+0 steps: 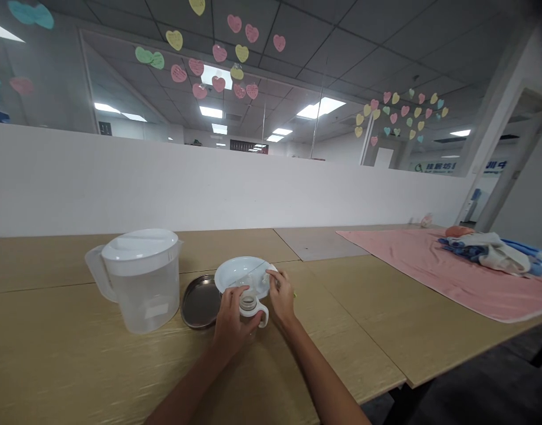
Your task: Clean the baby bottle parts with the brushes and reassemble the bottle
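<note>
One bottle (248, 303) is held at the six-o'clock side of the white bowl (230, 267), wrapped by the left hand (230, 319), presumably so that it is steadied while its mouth is left uncovered. At the bowl's three o'clock, a small clear piece (265, 279) seems to be pinched by the right hand (283, 296). The bottle's long axis is roughly upright, mouth upward, its white handle (265, 317) turned towards four o'clock.

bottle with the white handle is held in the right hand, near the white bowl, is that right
Wrong hand: the left hand, not the right hand, holds the bottle with the white handle, near the white bowl, as the head view shows.
</note>
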Available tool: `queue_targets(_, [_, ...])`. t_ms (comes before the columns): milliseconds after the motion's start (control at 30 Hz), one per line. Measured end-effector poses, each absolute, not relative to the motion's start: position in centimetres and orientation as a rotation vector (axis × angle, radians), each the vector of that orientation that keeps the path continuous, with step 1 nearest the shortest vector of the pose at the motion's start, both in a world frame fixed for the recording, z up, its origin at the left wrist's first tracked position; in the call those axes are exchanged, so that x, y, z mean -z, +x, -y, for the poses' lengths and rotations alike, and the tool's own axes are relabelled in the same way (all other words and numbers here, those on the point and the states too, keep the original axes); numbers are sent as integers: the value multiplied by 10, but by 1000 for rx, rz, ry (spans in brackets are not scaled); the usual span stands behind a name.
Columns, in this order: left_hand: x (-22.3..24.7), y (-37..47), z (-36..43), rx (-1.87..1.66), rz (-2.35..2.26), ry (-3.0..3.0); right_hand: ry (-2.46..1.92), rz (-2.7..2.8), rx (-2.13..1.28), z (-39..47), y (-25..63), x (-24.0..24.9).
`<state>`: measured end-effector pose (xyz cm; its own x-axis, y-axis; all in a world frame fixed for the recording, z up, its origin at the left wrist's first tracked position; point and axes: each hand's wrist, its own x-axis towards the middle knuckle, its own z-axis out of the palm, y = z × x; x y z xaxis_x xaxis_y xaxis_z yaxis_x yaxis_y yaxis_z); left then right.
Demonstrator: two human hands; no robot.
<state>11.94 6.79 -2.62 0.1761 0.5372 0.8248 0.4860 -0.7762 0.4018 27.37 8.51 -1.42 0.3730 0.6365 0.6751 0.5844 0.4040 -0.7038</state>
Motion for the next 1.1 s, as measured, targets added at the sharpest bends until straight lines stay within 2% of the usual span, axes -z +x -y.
queue_targets(767, [28, 118, -68, -1672, -1054, 2382, -1203, 1252, 120, -88, 275, 12])
queue_targets(1100, [28, 119, -69, -1660, -1053, 2378, -1210, 1369, -10, -83, 273, 12])
